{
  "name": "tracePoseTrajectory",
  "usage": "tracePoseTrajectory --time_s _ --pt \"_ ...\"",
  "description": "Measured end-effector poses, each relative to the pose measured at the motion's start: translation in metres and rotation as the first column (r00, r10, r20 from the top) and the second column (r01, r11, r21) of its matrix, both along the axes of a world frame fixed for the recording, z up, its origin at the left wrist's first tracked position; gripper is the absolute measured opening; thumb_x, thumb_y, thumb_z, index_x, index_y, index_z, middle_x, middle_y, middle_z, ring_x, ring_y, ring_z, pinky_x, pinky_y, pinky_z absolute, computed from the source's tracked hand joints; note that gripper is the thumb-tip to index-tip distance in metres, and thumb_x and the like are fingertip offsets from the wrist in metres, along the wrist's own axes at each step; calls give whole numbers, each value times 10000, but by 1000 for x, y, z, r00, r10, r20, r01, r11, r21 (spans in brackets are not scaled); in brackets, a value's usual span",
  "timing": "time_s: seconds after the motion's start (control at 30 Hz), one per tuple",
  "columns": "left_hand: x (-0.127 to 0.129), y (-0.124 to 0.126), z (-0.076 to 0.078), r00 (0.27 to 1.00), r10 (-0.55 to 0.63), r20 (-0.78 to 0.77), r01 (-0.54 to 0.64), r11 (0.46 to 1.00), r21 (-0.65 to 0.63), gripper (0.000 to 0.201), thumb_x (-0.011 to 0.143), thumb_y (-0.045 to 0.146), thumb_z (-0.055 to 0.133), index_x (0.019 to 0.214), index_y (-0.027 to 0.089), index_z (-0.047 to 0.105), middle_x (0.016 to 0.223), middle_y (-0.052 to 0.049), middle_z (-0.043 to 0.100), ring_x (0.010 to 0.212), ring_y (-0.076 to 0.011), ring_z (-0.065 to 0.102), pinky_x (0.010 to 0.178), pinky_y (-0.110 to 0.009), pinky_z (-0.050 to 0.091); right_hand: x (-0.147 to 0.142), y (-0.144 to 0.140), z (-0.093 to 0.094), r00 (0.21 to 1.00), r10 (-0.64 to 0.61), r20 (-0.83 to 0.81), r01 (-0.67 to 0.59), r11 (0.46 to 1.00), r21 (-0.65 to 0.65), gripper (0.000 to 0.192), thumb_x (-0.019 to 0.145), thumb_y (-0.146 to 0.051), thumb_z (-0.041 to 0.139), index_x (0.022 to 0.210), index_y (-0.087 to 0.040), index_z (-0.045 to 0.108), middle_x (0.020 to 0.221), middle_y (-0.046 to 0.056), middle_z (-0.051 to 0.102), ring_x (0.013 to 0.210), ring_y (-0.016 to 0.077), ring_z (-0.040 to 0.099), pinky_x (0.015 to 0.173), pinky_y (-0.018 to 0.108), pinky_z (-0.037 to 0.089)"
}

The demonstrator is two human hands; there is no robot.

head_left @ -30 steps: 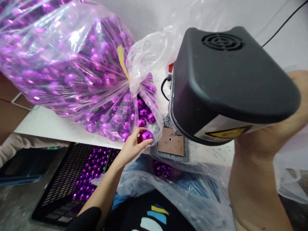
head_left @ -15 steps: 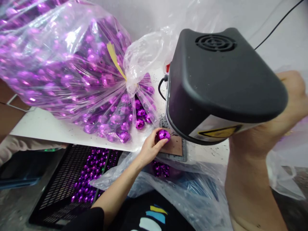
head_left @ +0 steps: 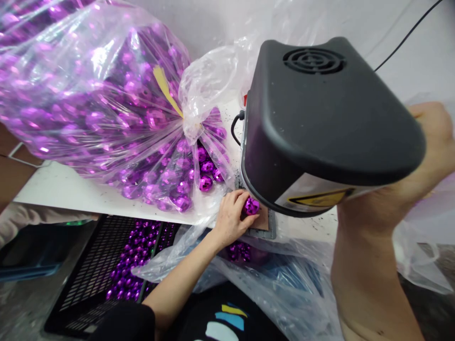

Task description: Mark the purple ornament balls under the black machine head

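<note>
My left hand (head_left: pixel 230 217) pinches a purple faceted ball (head_left: pixel 251 206) and holds it on the brown plate (head_left: pixel 265 221) just under the black head of a desktop machine (head_left: pixel 320 113). The ball sits at the head's front lower edge, partly tucked beneath it. My right arm (head_left: pixel 377 246) rises at the right, behind the machine. Its hand (head_left: pixel 432 137) is largely hidden by the black head, so its grip is unclear.
A big clear plastic bag (head_left: pixel 106 104) full of purple balls lies on the white table (head_left: pixel 64 189), its opening next to my left hand. Below the table edge stand a black slotted crate (head_left: pixel 88 274) holding purple balls and another plastic bag (head_left: pixel 284 279). A black cable (head_left: pixel 408 33) runs at top right.
My left hand carried the purple ball rightward from the bag's opening to the plate under the machine head. The right arm stayed raised.
</note>
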State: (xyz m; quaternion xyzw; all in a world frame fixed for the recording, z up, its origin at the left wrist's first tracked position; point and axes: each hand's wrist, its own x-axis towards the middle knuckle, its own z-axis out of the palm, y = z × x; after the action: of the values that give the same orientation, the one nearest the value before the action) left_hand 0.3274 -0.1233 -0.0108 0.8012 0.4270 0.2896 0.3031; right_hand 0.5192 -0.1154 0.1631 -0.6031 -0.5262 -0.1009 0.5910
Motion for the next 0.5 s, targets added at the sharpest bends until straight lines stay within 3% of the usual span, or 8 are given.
tracePoseTrajectory --time_s 0.3,0.5 --pt "6 2 -13 986 -48 158 64 993 -100 449 925 379 627 1328 205 539 1312 -135 645 1287 -294 567 1187 -553 337 6 0 -3 1000 0 19 0 999 33 564 937 -667 416 848 -129 560 706 -15 424 700 14 374 693 251 296" --pt "6 0 -14 985 -30 173 56 988 -144 543 896 394 672 1387 249 490 1322 -127 646 1304 -310 560 1182 -568 360 -3 -18 -7 996 -80 26 78 994 72 428 940 -583 498 862 -181 621 779 4 516 735 41 453 714 291 347"
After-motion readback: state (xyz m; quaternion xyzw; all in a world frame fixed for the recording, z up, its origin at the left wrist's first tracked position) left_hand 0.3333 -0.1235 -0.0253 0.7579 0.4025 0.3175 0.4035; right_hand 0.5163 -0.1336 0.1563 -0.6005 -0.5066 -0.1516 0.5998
